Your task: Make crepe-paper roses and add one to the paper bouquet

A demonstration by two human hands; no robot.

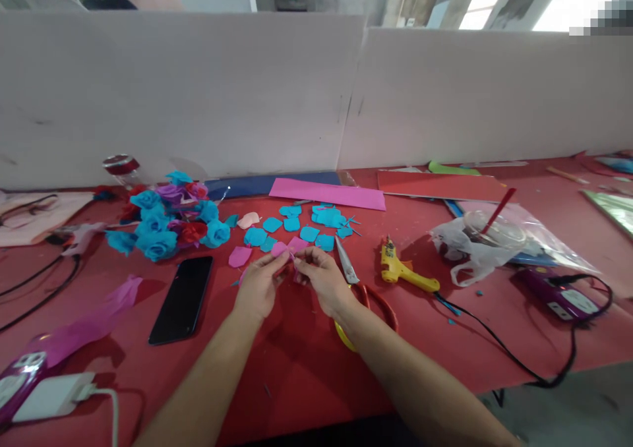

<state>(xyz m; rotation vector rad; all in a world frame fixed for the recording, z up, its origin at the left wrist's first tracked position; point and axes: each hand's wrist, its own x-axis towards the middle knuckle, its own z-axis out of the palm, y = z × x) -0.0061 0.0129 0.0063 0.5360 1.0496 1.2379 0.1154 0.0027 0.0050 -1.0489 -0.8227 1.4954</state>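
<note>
Both hands meet over the middle of the red table, pinching pink crepe paper petals (279,248) between their fingertips. My left hand (261,282) is closed on the left side of the paper. My right hand (320,277) grips it from the right, fingers curled. Just beyond lie several cut blue petals (310,234), a pale pink petal (248,220) and a loose magenta petal (240,256). Scissors (347,262) with red and yellow handles rest partly under my right forearm. Part of the paper is hidden by my fingers.
Blue, red and purple paper flowers (157,226) and a black phone (182,300) are on the left. To the right lie a yellow glue gun (403,270), a plastic bag with a cup (494,231) and a purple power strip (558,294). A pink paper strip (329,194) lies behind.
</note>
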